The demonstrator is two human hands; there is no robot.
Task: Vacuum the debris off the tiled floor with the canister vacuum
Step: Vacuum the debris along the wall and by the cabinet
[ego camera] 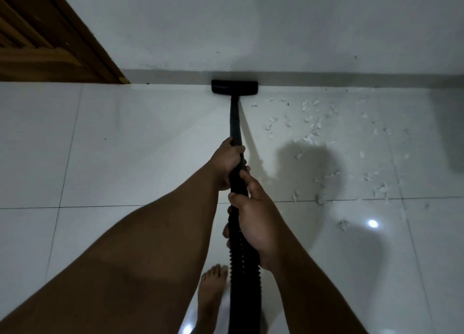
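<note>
Bare forearms, no sleeves, no rings on hands [227, 162]; one bare foot [210, 291] unshod.

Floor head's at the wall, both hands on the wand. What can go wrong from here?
1. The floor head sits against the baseboard; pushing on could knock it.
2. The debris lies to its right, so straight passes may miss it.
3. A bare foot beside the hose could snag it.

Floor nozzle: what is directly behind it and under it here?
Behind the floor nozzle is the grey skirting at the foot of the white wall; the nozzle sits against it. Beneath is tiled floor, but the nozzle covers that patch, so any debris under it is unseen.
</note>
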